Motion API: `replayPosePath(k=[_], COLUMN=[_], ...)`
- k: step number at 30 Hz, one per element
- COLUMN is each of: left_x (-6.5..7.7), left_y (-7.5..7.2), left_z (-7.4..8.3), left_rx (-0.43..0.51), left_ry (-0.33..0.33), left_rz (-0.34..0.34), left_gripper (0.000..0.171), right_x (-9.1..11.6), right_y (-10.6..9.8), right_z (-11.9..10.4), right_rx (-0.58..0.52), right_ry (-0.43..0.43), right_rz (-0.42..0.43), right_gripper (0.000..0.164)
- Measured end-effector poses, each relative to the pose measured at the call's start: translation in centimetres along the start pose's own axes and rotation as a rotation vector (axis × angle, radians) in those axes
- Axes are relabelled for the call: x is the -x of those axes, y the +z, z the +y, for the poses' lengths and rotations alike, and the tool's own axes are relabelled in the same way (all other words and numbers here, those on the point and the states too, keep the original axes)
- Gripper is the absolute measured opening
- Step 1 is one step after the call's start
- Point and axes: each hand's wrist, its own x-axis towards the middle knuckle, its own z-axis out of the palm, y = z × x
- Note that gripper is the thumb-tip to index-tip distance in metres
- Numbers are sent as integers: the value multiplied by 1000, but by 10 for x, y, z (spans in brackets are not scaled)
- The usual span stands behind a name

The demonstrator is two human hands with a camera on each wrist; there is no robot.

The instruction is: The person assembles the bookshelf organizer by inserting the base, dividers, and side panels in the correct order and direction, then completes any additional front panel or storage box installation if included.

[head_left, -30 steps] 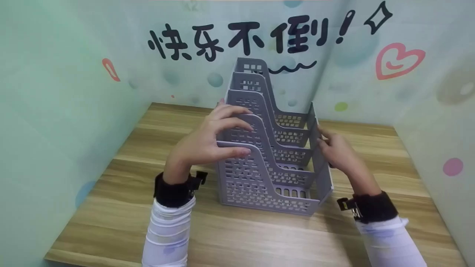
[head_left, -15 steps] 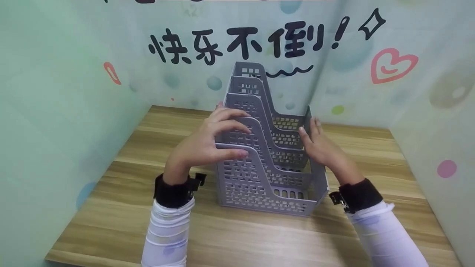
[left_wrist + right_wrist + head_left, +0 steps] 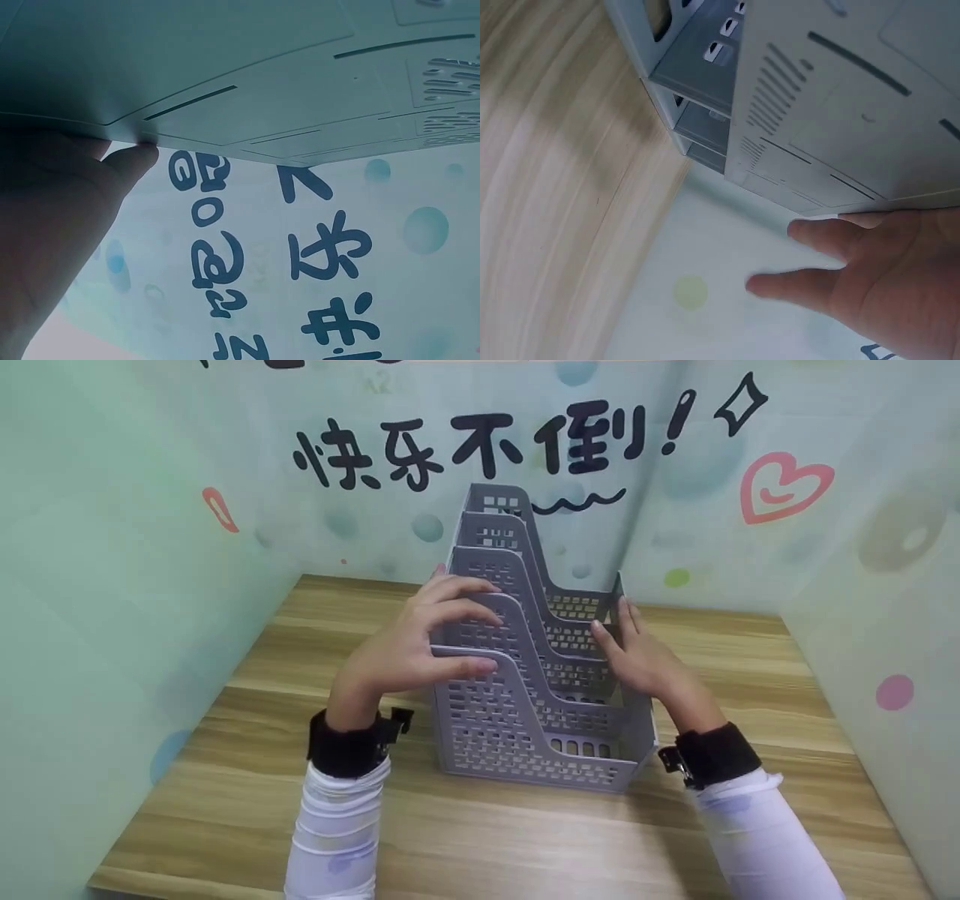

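Note:
A grey plastic magazine file rack point(image 3: 487, 712) with several perforated, sloping dividers stands upright on the wooden table in the head view. At its tall side my left hand point(image 3: 401, 641) grips the rack, two fingers reaching over the dividers and the thumb lying along the front one's top. Its outer left wall point(image 3: 225, 105) fills the top of the left wrist view. My right hand point(image 3: 637, 656) holds the low side panel point(image 3: 639, 712) at its upper edge, thumb lapping inward, other fingers extended. Open compartments point(image 3: 701, 127) show beside that panel in the right wrist view.
The wooden table point(image 3: 262, 757) stretches around the rack on both sides and in front. Behind it hangs a pale printed backdrop point(image 3: 360, 547) with large black characters and a pink heart. Pale sheets also rise at left and right.
My right hand has shifted from the panel's outer face up over its edge, the thumb now inward. The panel leans slightly closer to the dividers. My left hand keeps its grip.

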Motion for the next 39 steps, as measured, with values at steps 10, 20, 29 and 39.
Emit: replayPosePath(k=[10, 20, 29, 39], left_x=[-3, -3, -3, 0], left_y=[0, -5, -10, -11], left_z=[-3, -6, -6, -5], left_rx=[15, 8, -20, -6], left_ry=[-41, -37, 3, -27], left_rz=[2, 18, 42, 29], left_gripper=[49, 49, 48, 48], right_x=[-9, -18, -23, -25], right_y=[13, 29, 37, 45], right_z=[8, 13, 12, 19], right_rx=[25, -41, -130, -288], right_ry=[47, 23, -37, -45], right_rz=[12, 51, 105, 133], right_gripper=[104, 104, 103, 91])
